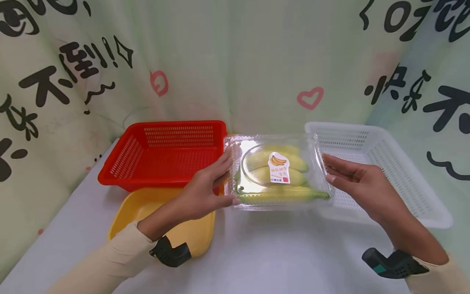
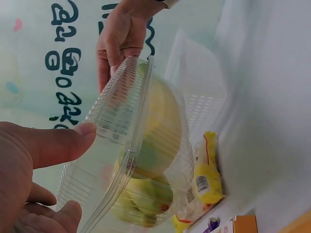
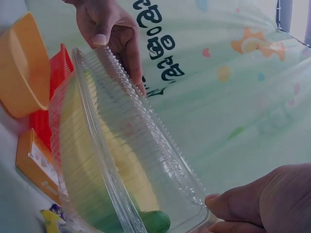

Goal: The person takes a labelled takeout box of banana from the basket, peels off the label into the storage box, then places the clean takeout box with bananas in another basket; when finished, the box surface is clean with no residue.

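Observation:
A clear plastic clamshell box with yellowish-green bananas and a banana label on its lid is held between my two hands above the white table. My left hand grips its left end, thumb on the near corner and fingers along the side. In the left wrist view the thumb presses the ribbed lid. My right hand holds the right end, and its thumb sits at the box corner. The box lid is closed.
A red basket stands at the back left with a yellow bowl in front of it. A white basket sits on the right. Under the box lie a yellow packet and an orange carton. Printed cloth hangs behind.

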